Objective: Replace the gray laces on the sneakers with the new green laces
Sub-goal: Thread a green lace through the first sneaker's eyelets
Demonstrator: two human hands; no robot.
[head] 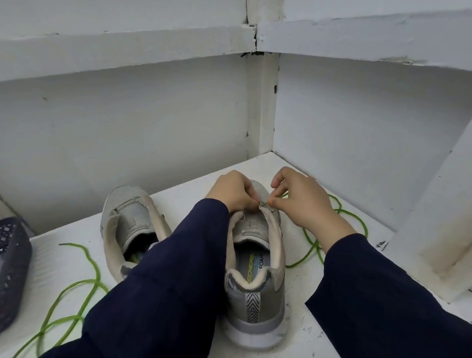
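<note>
- Sneaker [255,273] stands heel toward the person on a white shelf [331,329]; a second sneaker [131,223] stands just beside it on the left.
- Left hand [233,192] grips the first sneaker's upper near the front eyelets, fingers curled.
- Right hand [306,205] pinches the tip of a green lace [311,248] at the same spot, close to the left hand.
- That lace trails over the shelf to the right.
- Second lace [73,288] lies loose at front left, near a dark basket [6,278].

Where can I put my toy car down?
Bare shelf lies behind the left sneaker, toward the back wall. Crowded: one green lace loops beside the basket, another right of the right sneaker, where the left hand and right hand work.
</note>
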